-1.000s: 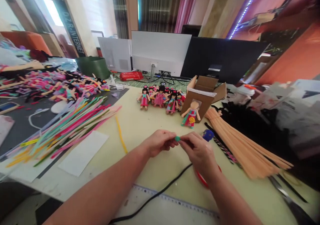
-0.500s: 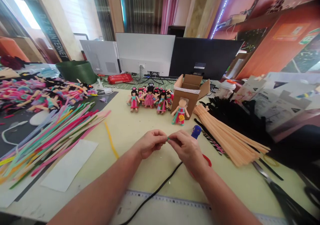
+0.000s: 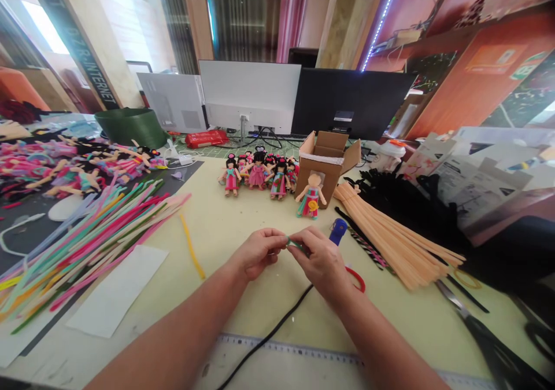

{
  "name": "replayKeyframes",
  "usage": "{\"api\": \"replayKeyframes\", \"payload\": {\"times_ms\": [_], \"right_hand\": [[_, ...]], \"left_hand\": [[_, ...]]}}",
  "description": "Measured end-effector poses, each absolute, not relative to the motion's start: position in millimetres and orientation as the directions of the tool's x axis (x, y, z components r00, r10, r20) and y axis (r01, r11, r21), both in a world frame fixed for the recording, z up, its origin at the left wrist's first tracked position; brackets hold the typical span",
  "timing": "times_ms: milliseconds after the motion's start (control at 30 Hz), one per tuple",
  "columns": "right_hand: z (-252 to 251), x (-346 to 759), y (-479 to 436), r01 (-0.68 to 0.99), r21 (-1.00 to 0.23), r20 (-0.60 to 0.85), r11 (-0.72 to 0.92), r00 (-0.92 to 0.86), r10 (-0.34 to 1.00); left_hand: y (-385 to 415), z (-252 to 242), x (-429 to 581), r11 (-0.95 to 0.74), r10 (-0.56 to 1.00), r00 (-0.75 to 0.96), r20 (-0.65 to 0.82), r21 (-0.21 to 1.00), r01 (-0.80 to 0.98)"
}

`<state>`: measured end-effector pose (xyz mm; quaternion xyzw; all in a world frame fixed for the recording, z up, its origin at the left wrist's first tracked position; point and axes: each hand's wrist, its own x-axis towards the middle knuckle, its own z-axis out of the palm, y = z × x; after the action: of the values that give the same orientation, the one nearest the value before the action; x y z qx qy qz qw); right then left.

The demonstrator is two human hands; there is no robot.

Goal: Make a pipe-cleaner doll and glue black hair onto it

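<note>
Left hand (image 3: 261, 253) and right hand (image 3: 319, 258), fingertips of both pinching a small green piece (image 3: 295, 243) — above the table (image 3: 251, 213); beyond, one hairless doll (image 3: 311, 198), before an open cardboard box (image 3: 327, 177)

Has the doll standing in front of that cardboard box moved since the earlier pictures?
No. Judged against the cardboard box, the doll keeps the same place in front of it; only the camera's view has shifted.

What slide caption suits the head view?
Left hand and right hand pinch a green piece before black-haired dolls.
</note>
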<state>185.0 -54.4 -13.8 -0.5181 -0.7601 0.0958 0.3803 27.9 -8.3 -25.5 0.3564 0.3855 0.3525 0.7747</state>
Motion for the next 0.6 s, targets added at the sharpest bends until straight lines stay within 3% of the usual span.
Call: {"api": "replayKeyframes", "payload": {"times_ms": [267, 600], "right_hand": [[-12.2, 183.1, -55.7, 0.789, -0.439, 0.523, 0.431, -0.166, 0.836], [-3.5, 190.5, -57.6, 0.657, -0.525, 0.458, 0.541, -0.317, 0.83]], "left_hand": [[-18.8, -22.7, 35.3, 0.588, 0.781, 0.473, -0.408, 0.737, -0.334], [-5.7, -18.7, 13.0, 0.392, 0.706, 0.639, -0.305, 0.92, 0.006]]}}
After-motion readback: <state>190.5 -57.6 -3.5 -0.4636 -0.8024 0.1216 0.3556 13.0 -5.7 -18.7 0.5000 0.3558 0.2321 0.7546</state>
